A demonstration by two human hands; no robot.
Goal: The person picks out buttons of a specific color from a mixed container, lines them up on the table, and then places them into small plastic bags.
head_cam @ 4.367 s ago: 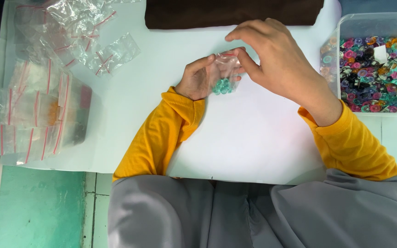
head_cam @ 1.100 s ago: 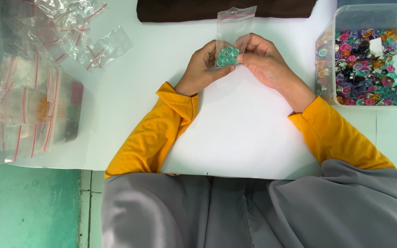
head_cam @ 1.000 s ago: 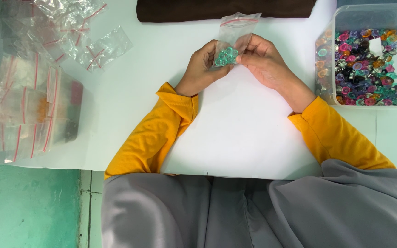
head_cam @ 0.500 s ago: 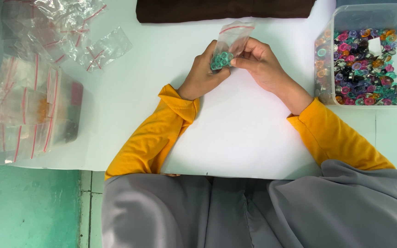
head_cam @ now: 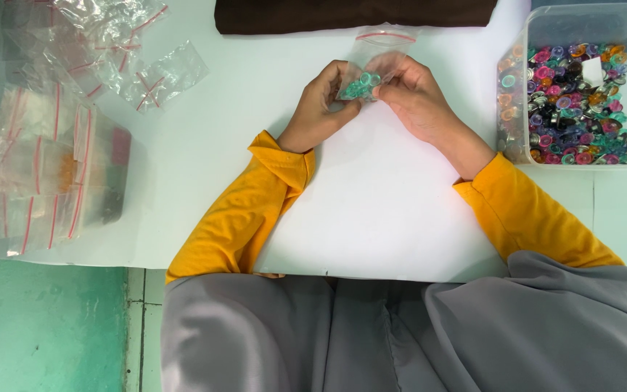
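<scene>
Small bag (head_cam: 371, 62): we are holding a clear zip bag with a red seal strip up over the middle of the white bench (head_cam: 371, 218), its mouth pointing away from us.
Bag contents: teal beads (head_cam: 361, 85) are bunching at the bag's lower end, between our fingers.
Left hand (head_cam: 321, 105): we are pinching the bead-filled end of the bag with thumb and fingertips.
Right hand (head_cam: 415, 94): we are pressing fingers and thumb on the same end, touching the left hand.
Clear tub (head_cam: 538, 29): it is sitting at the bench's right edge, carrying mixed beads (head_cam: 571, 105) in pink, purple, teal, orange and black.
Loose bags (head_cam: 110, 43): empty zip bags are lying crumpled at upper left.
Flat stack (head_cam: 38, 174): more red-striped bags are lying along the left edge.
Dark cloth (head_cam: 357, 13): it is lying along the far edge.
</scene>
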